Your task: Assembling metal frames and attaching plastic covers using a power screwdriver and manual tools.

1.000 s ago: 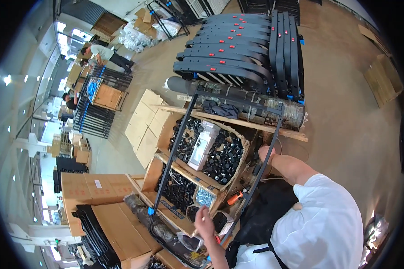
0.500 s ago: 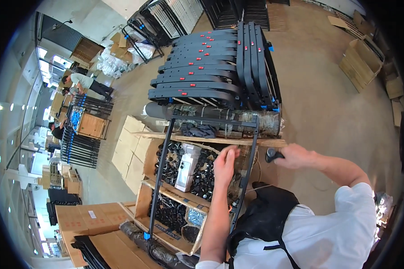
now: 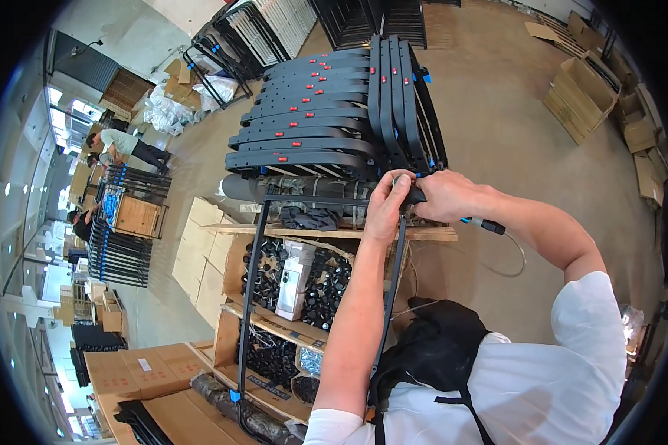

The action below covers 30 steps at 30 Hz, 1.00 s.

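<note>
A black tubular metal frame [image 3: 249, 297] stands in front of me, its top bar running across near the wooden plank [image 3: 423, 233]. At its right upper corner, my left hand [image 3: 387, 206] has thumb and fingers pinched together; what lies between them is too small to make out. Right beside it, my right hand [image 3: 445, 196] is wrapped around a black air tool [image 3: 416, 196], whose nose points at that corner. A hose fitting [image 3: 490, 225] with a thin hose hangs below the right wrist. The tool's tip and the frame corner are mostly hidden by my hands.
Open bins [image 3: 226, 334] below hold black fittings and shiny screws; a pale box [image 3: 295, 276] lies on top. Beyond the plank, black curved frames [image 3: 304, 111] are stacked on wrapped rolls [image 3: 237, 187]. Cardboard boxes [image 3: 583, 96] stand right. Co-workers [image 3: 122, 142] are far left.
My right hand has brought the air tool leftward and up to the frame's corner. My left hand has moved up from above the bins to meet it. The view has shifted slightly.
</note>
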Available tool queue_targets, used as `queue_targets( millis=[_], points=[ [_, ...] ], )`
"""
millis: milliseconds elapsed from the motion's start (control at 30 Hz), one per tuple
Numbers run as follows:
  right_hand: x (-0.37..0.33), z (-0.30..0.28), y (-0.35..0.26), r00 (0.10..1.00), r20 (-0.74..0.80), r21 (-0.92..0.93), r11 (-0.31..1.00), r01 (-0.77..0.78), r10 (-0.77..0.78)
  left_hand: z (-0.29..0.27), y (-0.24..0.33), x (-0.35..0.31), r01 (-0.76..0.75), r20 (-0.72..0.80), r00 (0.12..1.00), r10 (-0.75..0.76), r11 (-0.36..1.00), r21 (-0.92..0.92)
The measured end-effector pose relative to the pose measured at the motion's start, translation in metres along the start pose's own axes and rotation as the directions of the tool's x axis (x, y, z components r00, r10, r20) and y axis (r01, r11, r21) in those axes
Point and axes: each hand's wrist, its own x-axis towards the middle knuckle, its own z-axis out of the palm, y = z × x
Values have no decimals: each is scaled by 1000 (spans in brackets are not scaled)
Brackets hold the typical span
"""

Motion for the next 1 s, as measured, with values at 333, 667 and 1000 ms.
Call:
queue_targets(
  millis=[333,667,1000],
  points=[
    [12,-1,-1,997,70,-45,999,-11,14,-4,-10,3,-20,-56,998,20,1000,-8],
    [23,9,6,998,65,-60,998,15,-11,-9,-18,1,-29,-71,997,26,998,-47],
    [38,7,-6,960,244,-8,991,-136,134,-17,-23,2,-35,-56,998,34,999,-31]
  ],
)
